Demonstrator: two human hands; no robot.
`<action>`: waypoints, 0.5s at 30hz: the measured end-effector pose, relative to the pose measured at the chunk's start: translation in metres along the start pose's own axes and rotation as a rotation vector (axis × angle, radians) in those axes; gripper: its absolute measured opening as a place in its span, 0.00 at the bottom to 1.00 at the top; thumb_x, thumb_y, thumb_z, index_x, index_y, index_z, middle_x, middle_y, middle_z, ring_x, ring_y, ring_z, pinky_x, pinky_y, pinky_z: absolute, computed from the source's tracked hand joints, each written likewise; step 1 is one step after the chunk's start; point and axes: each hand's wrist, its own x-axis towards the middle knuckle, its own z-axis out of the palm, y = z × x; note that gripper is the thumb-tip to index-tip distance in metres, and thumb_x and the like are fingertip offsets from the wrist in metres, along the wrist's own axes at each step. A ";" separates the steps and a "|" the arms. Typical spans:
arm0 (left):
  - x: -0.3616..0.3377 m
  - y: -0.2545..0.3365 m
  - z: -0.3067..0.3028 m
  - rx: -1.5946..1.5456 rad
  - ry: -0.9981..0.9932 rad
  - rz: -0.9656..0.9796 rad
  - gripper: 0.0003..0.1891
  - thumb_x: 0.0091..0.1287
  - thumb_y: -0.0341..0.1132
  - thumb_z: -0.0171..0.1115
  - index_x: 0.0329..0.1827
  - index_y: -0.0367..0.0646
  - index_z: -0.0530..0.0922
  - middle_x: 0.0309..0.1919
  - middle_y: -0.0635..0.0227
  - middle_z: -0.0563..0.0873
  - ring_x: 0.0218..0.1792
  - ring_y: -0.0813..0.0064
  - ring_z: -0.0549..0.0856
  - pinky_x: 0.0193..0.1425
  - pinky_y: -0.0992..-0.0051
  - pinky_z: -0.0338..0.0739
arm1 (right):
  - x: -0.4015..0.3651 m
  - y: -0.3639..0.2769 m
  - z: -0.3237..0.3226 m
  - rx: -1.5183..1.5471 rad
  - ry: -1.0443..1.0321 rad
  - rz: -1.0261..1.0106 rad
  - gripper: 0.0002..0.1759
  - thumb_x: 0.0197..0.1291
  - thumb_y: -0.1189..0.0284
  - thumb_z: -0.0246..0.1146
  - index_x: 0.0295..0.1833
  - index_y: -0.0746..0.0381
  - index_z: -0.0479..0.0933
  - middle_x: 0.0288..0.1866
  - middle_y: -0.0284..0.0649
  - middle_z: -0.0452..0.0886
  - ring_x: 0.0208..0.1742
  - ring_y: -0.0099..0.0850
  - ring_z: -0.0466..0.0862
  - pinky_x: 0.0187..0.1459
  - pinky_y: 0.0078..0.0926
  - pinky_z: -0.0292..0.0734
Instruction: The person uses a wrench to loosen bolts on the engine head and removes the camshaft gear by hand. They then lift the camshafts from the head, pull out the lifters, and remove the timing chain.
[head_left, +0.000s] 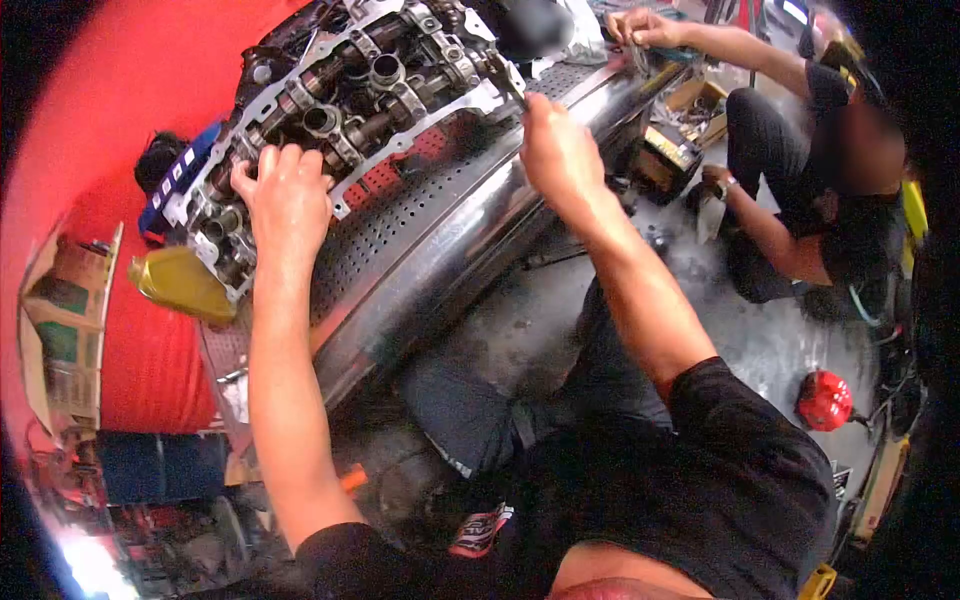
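An engine cylinder head (pixel 375 125) with camshafts and round bores lies tilted on a perforated metal bench (pixel 390 220). My left hand (pixel 287 205) is on its near side, fingers bent over the edge and gripping it; the fingertips are partly hidden among the metal parts. At the cylinder head's right end, my right hand (pixel 562 150) is closed around a dark slim tool (pixel 508 80). The tool's far end reaches the cylinder head's corner, and its exact kind cannot be made out.
A yellow-green bottle (pixel 185 285) lies left of the cylinder head, by a red surface (pixel 150 360). A co-worker (pixel 800 180) crouches at the right, one hand at the bench's far end. Near them stand a box of parts (pixel 695 110) and a red round object (pixel 825 400) on the floor.
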 end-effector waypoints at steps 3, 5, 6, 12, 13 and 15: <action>0.000 0.000 0.000 0.088 -0.006 0.057 0.08 0.60 0.38 0.71 0.40 0.47 0.84 0.41 0.68 0.84 0.53 0.62 0.80 0.68 0.40 0.61 | 0.006 -0.005 -0.004 0.011 -0.027 0.025 0.12 0.63 0.74 0.60 0.51 0.65 0.74 0.45 0.56 0.84 0.46 0.57 0.87 0.46 0.53 0.84; 0.004 0.000 -0.001 0.082 -0.032 0.062 0.09 0.60 0.38 0.72 0.40 0.47 0.85 0.40 0.68 0.85 0.53 0.62 0.80 0.68 0.41 0.61 | 0.016 0.001 -0.026 -0.022 -0.103 -0.026 0.12 0.63 0.74 0.59 0.51 0.65 0.75 0.42 0.55 0.85 0.44 0.57 0.88 0.44 0.52 0.85; 0.007 0.001 -0.006 0.087 -0.074 0.049 0.10 0.60 0.38 0.72 0.42 0.46 0.85 0.41 0.68 0.85 0.53 0.62 0.80 0.68 0.43 0.61 | 0.023 0.013 -0.031 -0.024 -0.087 -0.121 0.10 0.64 0.74 0.58 0.49 0.66 0.76 0.39 0.53 0.87 0.41 0.56 0.88 0.42 0.52 0.85; 0.017 0.010 -0.019 0.159 -0.207 0.039 0.11 0.57 0.37 0.73 0.39 0.43 0.85 0.40 0.65 0.86 0.53 0.59 0.80 0.66 0.48 0.63 | 0.011 0.005 -0.023 0.039 0.024 -0.054 0.07 0.64 0.76 0.57 0.42 0.68 0.78 0.37 0.54 0.86 0.39 0.51 0.90 0.40 0.48 0.87; 0.019 0.012 -0.019 0.181 -0.250 0.034 0.10 0.58 0.37 0.73 0.39 0.43 0.85 0.40 0.65 0.86 0.53 0.60 0.81 0.66 0.46 0.64 | 0.011 0.004 -0.026 0.029 0.051 -0.050 0.07 0.63 0.76 0.57 0.39 0.67 0.79 0.35 0.52 0.86 0.38 0.50 0.90 0.39 0.47 0.87; 0.025 0.012 -0.019 0.222 -0.331 0.032 0.10 0.58 0.37 0.73 0.39 0.44 0.85 0.41 0.65 0.87 0.53 0.60 0.81 0.66 0.43 0.64 | 0.010 -0.006 -0.067 0.031 0.007 -0.119 0.07 0.60 0.76 0.60 0.31 0.63 0.83 0.28 0.48 0.86 0.33 0.45 0.90 0.34 0.42 0.86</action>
